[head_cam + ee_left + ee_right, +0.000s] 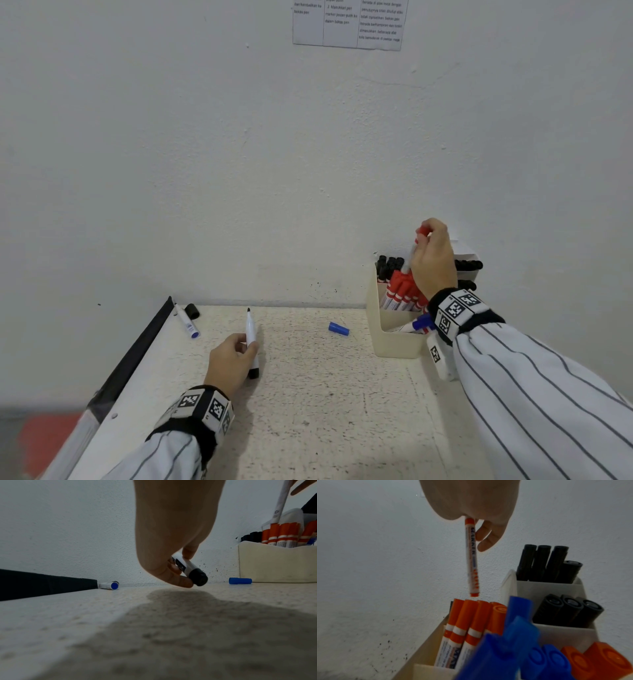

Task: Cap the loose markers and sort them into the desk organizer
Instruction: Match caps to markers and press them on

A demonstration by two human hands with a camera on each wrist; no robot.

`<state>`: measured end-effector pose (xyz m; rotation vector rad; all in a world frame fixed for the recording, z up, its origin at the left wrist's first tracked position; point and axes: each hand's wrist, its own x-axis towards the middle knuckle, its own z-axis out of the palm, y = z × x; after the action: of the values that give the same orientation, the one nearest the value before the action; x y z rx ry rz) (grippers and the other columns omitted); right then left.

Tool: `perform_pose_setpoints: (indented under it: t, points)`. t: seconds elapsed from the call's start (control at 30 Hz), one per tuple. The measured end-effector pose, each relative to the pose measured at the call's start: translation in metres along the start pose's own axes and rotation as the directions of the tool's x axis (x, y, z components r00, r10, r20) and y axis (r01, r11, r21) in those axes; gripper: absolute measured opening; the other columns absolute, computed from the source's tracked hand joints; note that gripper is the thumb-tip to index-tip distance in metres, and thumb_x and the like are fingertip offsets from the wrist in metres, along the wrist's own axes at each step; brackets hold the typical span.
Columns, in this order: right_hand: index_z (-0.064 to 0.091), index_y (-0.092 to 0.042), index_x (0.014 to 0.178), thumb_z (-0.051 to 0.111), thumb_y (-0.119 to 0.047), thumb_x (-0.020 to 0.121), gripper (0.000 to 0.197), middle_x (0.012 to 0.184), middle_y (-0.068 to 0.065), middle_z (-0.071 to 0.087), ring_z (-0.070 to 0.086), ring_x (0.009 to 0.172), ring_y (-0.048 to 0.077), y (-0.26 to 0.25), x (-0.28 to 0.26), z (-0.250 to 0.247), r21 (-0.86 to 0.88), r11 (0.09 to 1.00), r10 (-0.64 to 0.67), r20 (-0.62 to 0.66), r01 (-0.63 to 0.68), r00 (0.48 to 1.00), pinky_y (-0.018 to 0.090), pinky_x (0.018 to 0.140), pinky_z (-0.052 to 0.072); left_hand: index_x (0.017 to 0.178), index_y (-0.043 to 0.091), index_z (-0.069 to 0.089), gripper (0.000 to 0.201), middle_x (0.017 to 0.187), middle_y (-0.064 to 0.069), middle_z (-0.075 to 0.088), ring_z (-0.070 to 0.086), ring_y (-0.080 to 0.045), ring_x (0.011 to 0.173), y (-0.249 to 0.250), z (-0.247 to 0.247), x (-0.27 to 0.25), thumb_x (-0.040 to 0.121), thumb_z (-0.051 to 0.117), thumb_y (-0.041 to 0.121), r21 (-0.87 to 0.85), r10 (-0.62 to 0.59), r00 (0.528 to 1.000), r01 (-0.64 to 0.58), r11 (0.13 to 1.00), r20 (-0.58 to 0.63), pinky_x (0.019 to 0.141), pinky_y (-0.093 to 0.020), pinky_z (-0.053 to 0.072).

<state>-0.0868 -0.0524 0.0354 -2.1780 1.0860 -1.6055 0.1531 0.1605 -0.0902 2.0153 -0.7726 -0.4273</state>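
two hands work: the right hand [434,257] pinches a capped red-and-white plastic marker [471,559] over the cream plastic desk organizer [394,337]; the left hand [233,363] holds an uncapped black marker [251,342] (light, stiff, best held mid-barrel).

This looks like a plain office or study corner set up for desk work. A white speckled table [308,394] stands pushed against a bare, rough-painted white wall [239,154], which carries small dark flecks just above the tabletop. High on the wall hangs a printed sheet [347,24] of text laid out in columns, like a posted set of instructions. At the table's right rear sits a cream desk organizer [394,339] with several compartments, packed with whiteboard markers grouped by cap colour: red [467,620], blue [518,635] and black [542,562]. A loose blue cap [338,329] and an uncapped marker [187,322] lie on the tabletop.
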Motion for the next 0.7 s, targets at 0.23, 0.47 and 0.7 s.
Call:
perform_pose_setpoints:
  t: [0.23, 0.47, 0.7]
  points:
    - [0.04, -0.013, 0.104, 0.039, -0.011, 0.095, 0.01, 0.079, 0.005, 0.054, 0.053, 0.07, 0.02, -0.001, -0.007, -0.004, 0.088, 0.996, -0.03, 0.121, 0.02, 0.992, 0.027, 0.073, 0.049, 0.12, 0.003, 0.056, 0.033, 0.095, -0.005, 0.056, 0.052, -0.02, 0.087, 0.002, 0.001, 0.001, 0.092, 0.055, 0.021, -0.002, 0.038, 0.999, -0.038, 0.999, 0.002, 0.076, -0.027, 0.04]
    - [0.044, -0.011, 0.108, 0.038, -0.003, 0.095, 0.016, 0.088, 0.009, 0.055, 0.055, 0.077, 0.016, 0.0, -0.001, -0.007, 0.076, 0.997, -0.031, 0.076, 0.025, 0.997, 0.018, 0.077, 0.04, 0.115, 0.003, 0.058, 0.03, 0.087, -0.002, 0.056, 0.057, -0.026, 0.086, 0.008, 0.013, 0.001, 0.091, 0.058, 0.02, -0.071, 0.056, 0.998, -0.055, 0.996, 0.017, 0.082, -0.044, 0.053]
    - [0.042, -0.013, 0.103, 0.039, -0.001, 0.095, 0.015, 0.083, 0.003, 0.05, 0.05, 0.071, 0.011, -0.003, -0.006, -0.01, 0.062, 0.998, 0.003, 0.156, -0.013, 0.988, 0.013, 0.069, 0.036, 0.109, 0.007, 0.059, 0.023, 0.081, 0.004, 0.055, 0.057, -0.025, 0.082, 0.012, 0.021, -0.004, 0.09, 0.058, 0.019, -0.103, 0.094, 0.995, -0.09, 0.991, 0.032, 0.081, -0.044, 0.053]
